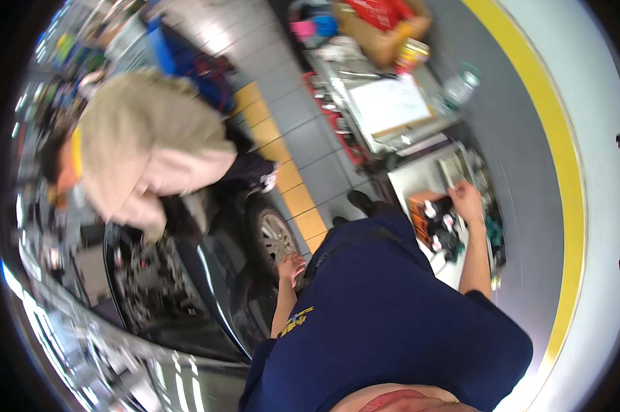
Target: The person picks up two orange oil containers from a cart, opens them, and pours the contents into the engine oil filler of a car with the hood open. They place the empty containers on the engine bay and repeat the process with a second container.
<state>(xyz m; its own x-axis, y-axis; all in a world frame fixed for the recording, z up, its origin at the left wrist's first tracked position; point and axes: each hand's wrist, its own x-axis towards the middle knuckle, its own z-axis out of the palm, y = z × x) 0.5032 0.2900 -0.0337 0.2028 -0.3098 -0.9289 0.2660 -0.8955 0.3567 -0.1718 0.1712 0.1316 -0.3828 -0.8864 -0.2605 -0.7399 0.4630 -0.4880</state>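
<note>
Just left of the right hand (466,200), its grip impossible to tell, an orange item (416,206) is seen in the open drawer (403,180).

Bright glare whitens the far floor tiles (245,44) — blur, apparently from motion, smears the fisheye-bent left side.

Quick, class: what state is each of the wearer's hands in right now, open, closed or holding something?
Left hand: open, seemingly empty, near the car wheel.
Right hand: partly curled over the open drawer; whether it grips anything cannot be told.
</note>
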